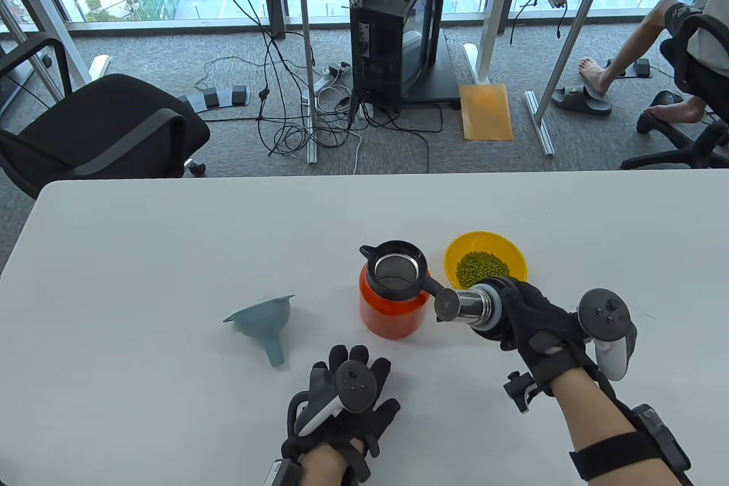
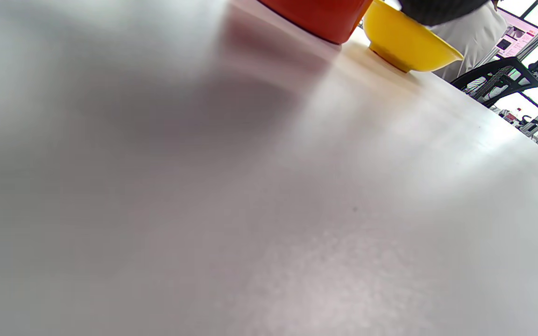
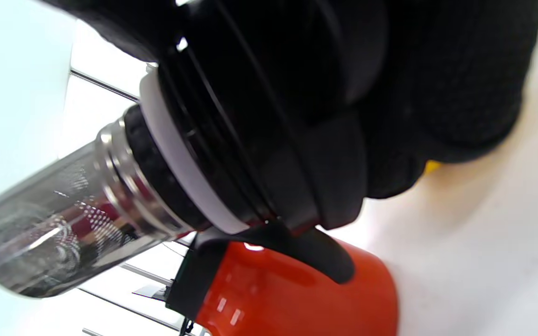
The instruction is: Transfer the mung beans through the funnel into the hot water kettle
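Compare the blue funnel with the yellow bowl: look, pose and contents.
The funnel is grey-blue and lies tipped on its side, spout toward the left hand; the bowl is yellow and upright. The funnel looks empty; the bowl holds mung beans. Both rest untouched on the white table.

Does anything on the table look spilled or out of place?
No spill shows. The blue-grey plastic funnel lies tipped on its side, left of the open orange kettle; the right hand holds its steel-and-black lid.

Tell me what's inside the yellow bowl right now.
The yellow bowl holds a small pile of green mung beans on its bottom. Its near rim is covered by the right hand, which holds the kettle's lid, so that part cannot be seen.
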`<action>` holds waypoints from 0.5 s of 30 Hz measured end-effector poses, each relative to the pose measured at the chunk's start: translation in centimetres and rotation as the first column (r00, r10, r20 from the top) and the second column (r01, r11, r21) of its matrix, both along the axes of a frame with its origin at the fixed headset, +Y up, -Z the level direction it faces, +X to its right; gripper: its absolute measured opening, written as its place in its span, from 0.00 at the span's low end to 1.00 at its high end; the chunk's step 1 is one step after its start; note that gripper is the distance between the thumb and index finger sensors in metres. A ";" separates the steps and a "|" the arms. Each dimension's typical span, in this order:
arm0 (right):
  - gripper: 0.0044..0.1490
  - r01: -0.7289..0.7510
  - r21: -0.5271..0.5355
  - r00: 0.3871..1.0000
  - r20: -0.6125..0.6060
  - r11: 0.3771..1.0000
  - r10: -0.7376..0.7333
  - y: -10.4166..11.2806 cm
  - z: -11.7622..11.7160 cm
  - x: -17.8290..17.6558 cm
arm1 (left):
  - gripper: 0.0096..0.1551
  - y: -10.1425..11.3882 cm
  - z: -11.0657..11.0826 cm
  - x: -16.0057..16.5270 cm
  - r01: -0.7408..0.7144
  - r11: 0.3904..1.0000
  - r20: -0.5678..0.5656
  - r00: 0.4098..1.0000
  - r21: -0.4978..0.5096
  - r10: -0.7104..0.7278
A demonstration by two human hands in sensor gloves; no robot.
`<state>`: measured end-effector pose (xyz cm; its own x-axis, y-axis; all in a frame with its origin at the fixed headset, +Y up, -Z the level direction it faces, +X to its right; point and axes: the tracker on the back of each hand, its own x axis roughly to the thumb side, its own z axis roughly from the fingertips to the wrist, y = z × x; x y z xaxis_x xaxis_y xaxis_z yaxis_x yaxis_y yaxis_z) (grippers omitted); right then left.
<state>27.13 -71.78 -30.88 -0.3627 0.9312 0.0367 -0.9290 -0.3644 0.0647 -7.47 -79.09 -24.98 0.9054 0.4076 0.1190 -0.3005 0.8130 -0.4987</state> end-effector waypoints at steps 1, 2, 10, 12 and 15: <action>0.47 -0.010 -0.014 1.000 0.004 1.000 0.010 -0.6 0.3 0.1 | 0.47 0.0 0.0 0.0 0.001 1.000 0.000 1.000 0.000 -0.001; 0.47 -0.018 -0.027 1.000 0.006 0.999 0.018 -1.2 0.5 0.2 | 0.47 0.0 0.0 0.0 0.001 1.000 0.001 1.000 0.000 -0.001; 0.44 -0.088 -0.089 0.996 0.004 0.992 0.088 -4.2 1.5 -0.4 | 0.47 -0.1 0.1 0.0 -0.002 1.000 0.001 1.000 -0.001 0.002; 0.43 -0.145 -0.095 0.989 -0.023 0.985 0.143 -4.6 1.6 -0.9 | 0.47 -0.1 0.1 0.0 -0.005 1.000 0.002 1.000 -0.002 0.005; 0.42 -0.229 -0.106 0.973 -0.054 0.968 0.225 -5.1 1.6 -1.6 | 0.47 -0.1 0.1 0.0 -0.007 1.000 0.003 1.000 -0.002 0.007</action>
